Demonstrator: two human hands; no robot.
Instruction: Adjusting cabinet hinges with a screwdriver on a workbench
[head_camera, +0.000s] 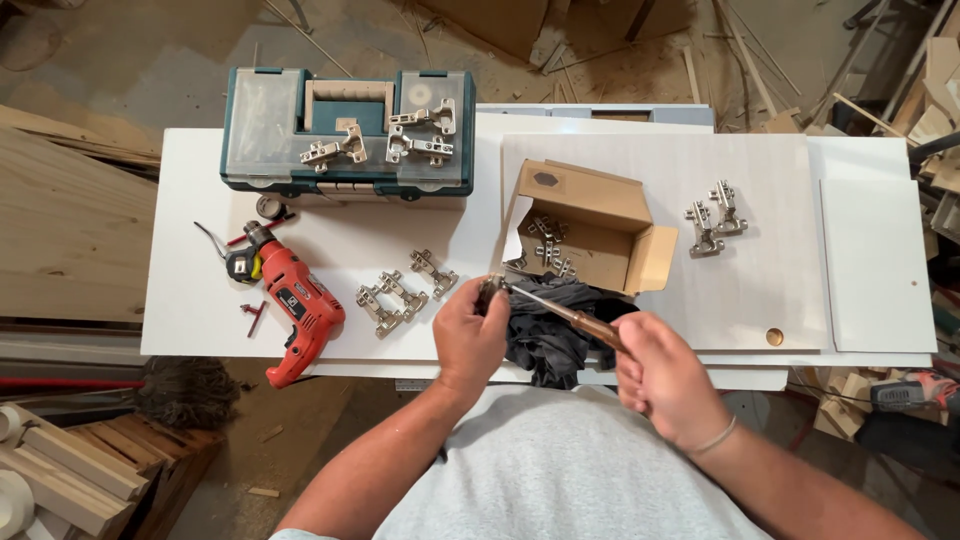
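My left hand (468, 335) grips a small metal cabinet hinge (490, 288) above the near edge of the white board (200, 290). My right hand (662, 376) holds a wooden-handled screwdriver (565, 312) whose tip touches that hinge. A dark cloth (555, 335) lies under both hands. Three loose hinges (398, 295) rest on the board just left of my left hand. An open cardboard box (590, 225) with several hinges inside stands behind the hands.
A teal toolbox (345, 130) with hinges on its lid sits at the back left. A red power drill (295, 305) lies at the left. Two hinges (712, 225) lie on the pale panel (760, 290) at right. Timber scraps surround the table.
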